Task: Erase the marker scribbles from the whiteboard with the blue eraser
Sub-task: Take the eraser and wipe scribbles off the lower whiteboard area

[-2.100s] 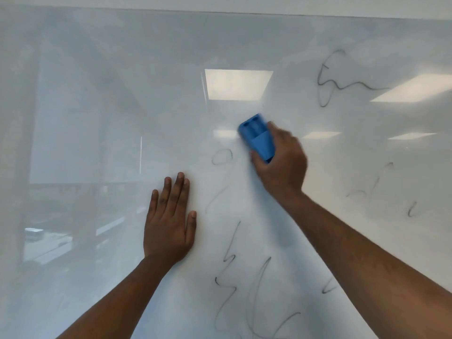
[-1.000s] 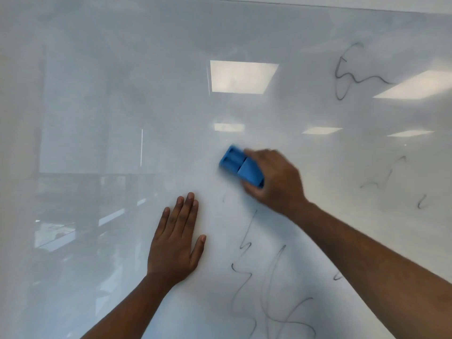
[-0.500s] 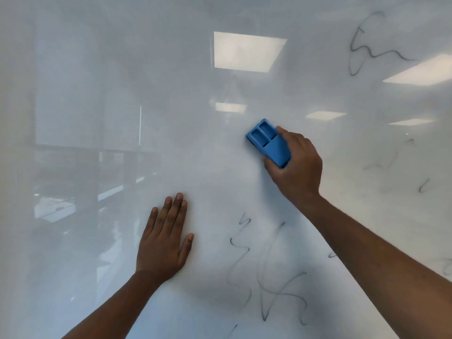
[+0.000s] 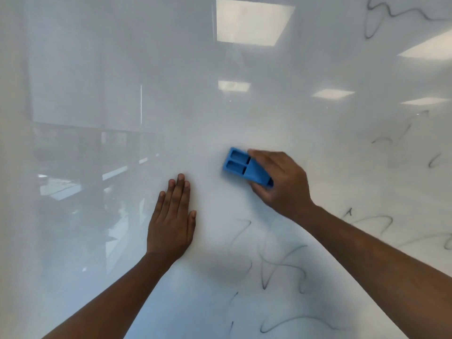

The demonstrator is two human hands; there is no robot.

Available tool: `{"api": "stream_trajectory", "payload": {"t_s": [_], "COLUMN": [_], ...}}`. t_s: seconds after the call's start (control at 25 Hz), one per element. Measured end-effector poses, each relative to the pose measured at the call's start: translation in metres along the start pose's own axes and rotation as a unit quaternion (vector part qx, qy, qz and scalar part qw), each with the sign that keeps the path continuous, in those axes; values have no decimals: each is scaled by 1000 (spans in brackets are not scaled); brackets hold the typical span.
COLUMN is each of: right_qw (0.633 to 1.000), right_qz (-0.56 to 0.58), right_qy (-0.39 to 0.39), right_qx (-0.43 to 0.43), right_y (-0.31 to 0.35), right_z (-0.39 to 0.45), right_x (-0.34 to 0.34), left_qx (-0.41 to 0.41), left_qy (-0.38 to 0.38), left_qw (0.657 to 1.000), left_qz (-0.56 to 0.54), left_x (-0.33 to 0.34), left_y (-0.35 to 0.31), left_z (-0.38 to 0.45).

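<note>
Eraser: the blue rectangular plastic eraser [image 4: 245, 168] lies against the glossy white whiteboard [image 4: 122, 69] near its middle, slanted, its ribbed hollow back facing the camera.
Right hand: the right hand [image 4: 281, 182] grips the eraser's lower end, fingers curled over one long side and the thumb seemingly under the other; the wiping face is hidden, though it looks pressed to the board.
Left hand: the left hand [image 4: 172, 221] rests flat on the board just left of and below the eraser, fingers straight and together, holding nothing.
Scribbles: dark marker scribbles [image 4: 276, 265] remain below the right hand toward the bottom edge; fainter ones sit by the right edge and in the top right corner.
Handling: the eraser looks light and rigid, with a hard shell that will not flex; the board's slick surface should let it glide with little drag.
Where to hold: across the long sides, as now, gives even pressure; a grip nearer the middle would likely keep the far end from lifting.
</note>
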State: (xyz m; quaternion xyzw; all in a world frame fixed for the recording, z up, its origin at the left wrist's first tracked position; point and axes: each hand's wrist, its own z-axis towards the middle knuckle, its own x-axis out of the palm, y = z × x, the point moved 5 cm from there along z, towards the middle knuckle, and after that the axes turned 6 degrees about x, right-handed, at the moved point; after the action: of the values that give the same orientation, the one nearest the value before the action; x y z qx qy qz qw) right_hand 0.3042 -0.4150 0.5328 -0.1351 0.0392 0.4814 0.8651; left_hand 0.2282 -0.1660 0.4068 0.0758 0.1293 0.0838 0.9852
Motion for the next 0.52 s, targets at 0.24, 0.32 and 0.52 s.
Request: {"api": "stream_trajectory", "payload": {"t_s": [0.24, 0.32, 0.52], "right_qw": [997, 998, 995], "right_qz": [25, 24, -1], "right_qy": [-13, 61, 90], "right_qx": [67, -24, -49], "right_y": [16, 40, 15], "right_z": [-60, -120, -106], "right_x": [24, 35, 20], "left_qx": [7, 9, 5], "left_qy": [14, 23, 25], "left_qw": [1000, 1000, 1000], "left_qz": [-12, -11, -12], "left_x": [12, 17, 19], "left_y": [-19, -21, -26], "left_z": [-28, -40, -48]}}
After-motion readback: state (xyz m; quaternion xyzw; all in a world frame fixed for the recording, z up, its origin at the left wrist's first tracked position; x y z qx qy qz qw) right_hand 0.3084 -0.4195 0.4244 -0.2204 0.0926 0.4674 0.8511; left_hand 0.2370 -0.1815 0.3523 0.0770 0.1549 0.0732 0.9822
